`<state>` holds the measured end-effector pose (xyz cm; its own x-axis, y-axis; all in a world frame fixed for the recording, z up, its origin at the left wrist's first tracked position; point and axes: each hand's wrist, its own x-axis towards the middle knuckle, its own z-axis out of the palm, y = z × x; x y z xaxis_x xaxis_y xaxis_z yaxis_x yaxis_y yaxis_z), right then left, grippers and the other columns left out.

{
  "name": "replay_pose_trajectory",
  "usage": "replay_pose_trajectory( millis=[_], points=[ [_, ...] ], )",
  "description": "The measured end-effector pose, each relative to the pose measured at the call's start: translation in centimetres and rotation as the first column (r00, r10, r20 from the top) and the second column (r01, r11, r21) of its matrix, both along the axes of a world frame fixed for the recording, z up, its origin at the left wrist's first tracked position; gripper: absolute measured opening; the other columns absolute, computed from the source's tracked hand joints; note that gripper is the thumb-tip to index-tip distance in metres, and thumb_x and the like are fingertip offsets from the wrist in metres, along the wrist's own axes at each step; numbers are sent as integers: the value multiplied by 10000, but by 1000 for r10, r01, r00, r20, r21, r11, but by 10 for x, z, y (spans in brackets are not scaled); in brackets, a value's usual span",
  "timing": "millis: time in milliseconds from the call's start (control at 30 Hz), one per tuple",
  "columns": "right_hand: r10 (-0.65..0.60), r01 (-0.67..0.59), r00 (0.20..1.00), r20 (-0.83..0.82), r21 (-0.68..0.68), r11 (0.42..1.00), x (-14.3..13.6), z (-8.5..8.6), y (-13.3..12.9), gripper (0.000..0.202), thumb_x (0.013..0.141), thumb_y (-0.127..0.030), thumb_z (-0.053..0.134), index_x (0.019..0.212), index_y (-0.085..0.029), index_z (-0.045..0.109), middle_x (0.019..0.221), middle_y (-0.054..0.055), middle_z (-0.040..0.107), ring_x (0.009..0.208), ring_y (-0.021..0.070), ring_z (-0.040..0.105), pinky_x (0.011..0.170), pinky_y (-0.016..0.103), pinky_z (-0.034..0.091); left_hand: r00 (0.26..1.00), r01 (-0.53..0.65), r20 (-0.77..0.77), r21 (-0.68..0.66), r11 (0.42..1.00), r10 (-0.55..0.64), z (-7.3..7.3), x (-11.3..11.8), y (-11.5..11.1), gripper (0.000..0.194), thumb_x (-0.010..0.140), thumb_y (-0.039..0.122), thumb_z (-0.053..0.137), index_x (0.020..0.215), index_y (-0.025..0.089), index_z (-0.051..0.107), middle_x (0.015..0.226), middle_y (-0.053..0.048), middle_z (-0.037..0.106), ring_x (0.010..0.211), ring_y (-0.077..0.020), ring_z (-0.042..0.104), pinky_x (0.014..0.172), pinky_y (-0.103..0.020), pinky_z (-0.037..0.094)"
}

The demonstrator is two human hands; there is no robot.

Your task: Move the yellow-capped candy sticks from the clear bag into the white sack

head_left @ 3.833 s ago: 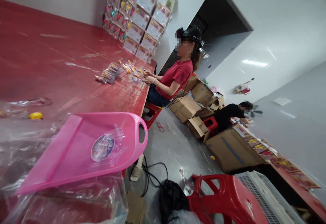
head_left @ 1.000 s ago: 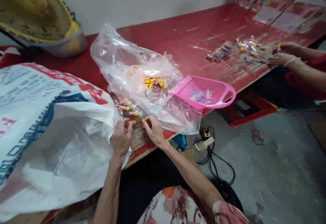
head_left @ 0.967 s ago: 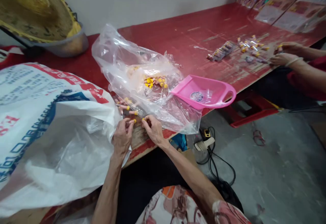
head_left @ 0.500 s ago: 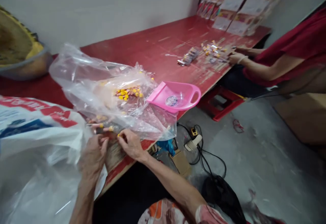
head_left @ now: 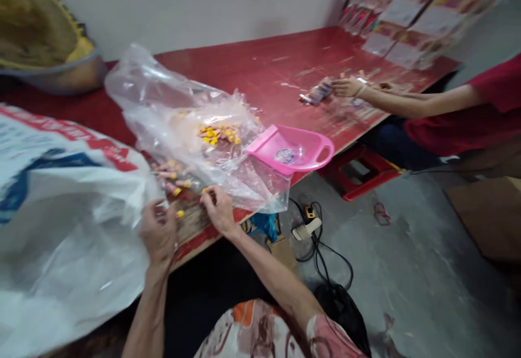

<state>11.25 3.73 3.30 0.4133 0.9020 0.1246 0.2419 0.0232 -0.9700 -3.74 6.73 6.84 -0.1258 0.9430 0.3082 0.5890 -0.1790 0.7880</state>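
My left hand [head_left: 159, 233] is curled at the table edge beside the white sack [head_left: 77, 184], its fingers closed on something blurred that I cannot make out. A yellow tip [head_left: 179, 214] shows just right of its fingers. My right hand [head_left: 220, 210] pinches a small yellow-tipped piece [head_left: 204, 190] between thumb and forefinger. Beyond both hands lies a loose group of small pink pieces with yellow ends [head_left: 173, 179]. More such pieces [head_left: 220, 134] lie on a clear plastic bag [head_left: 175, 114]. A pink scoop [head_left: 303, 154] rests on the bag's right side.
A co-worker's hand [head_left: 345, 87] touches a row of wrapped pieces [head_left: 319, 92] farther along the red table [head_left: 260, 65]. Packaged goods [head_left: 407, 16] stand at the far end. A large basin [head_left: 61, 76] sits back left. Below are a red stool [head_left: 358, 176], cables and a sandal [head_left: 306, 230].
My hands have moved apart a little, and the yellow-ended pieces beyond them show more fully. The co-worker's hand has reached left to the wrapped row. The whole view has shifted.
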Motion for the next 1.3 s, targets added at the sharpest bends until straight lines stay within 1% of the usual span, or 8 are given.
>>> replay_pose_trajectory(
  millis=[133,300,400,633,800,900,1067,1300],
  points=[
    [40,-39,998,-42,11,999,3,5,1,151,997,-351,521,890,-249,553,839,-1,680,836,169,659,897,312,528,968,52,251,-191,980,-2,-6,2,-5,353,784,539,721,858,206,632,755,11,617,643,-125,551,599,-244,456],
    [-31,73,930,-367,102,992,-15,27,-7,271,1022,-512,530,945,-252,528,835,-8,714,734,142,680,783,286,576,591,103,785,-300,948,184,-7,4,-10,544,662,559,924,846,181,579,682,71,517,508,-28,414,477,-152,324],
    [17,39,878,-479,107,993,-39,32,-17,312,1002,-561,571,951,-255,536,820,-17,712,709,139,692,734,273,589,506,180,852,-261,948,138,-9,8,-14,580,631,591,945,842,168,608,692,52,542,561,-52,499,513,-163,398],
    [-47,65,892,-449,23,998,-41,21,-26,324,996,-578,573,949,-258,547,836,-15,709,701,142,677,703,266,571,690,149,721,-228,962,64,-8,9,-25,466,773,579,832,875,194,588,738,42,552,585,-73,469,533,-195,391],
    [-121,126,971,-205,12,992,-13,10,-22,252,1022,-486,525,969,-245,578,937,16,719,780,151,661,832,293,556,992,9,126,-50,999,-3,-3,14,-7,265,864,377,725,1050,203,654,934,-4,626,736,-123,567,689,-248,483],
    [-73,77,989,-127,23,997,-12,3,-20,204,1017,-425,510,967,-245,591,1010,33,718,848,164,670,887,303,547,989,89,-113,-27,996,-92,1,16,12,402,852,333,722,1225,211,637,1066,-51,640,845,-175,608,715,-283,505],
    [-46,52,995,-93,55,997,-16,0,-21,182,1023,-369,492,987,-232,608,1019,39,706,911,174,672,922,305,540,986,-1,-166,112,994,19,3,8,21,503,920,379,671,1371,190,552,1154,-82,627,773,-151,566,724,-293,508],
    [-24,27,995,-93,32,999,-15,-1,-23,224,1045,-402,477,1008,-229,615,1004,29,696,826,149,649,846,276,539,930,66,-364,42,997,-46,-16,-1,6,253,998,341,506,1081,186,689,1170,-164,618,1183,-303,598,1086,-455,499]
  ],
)
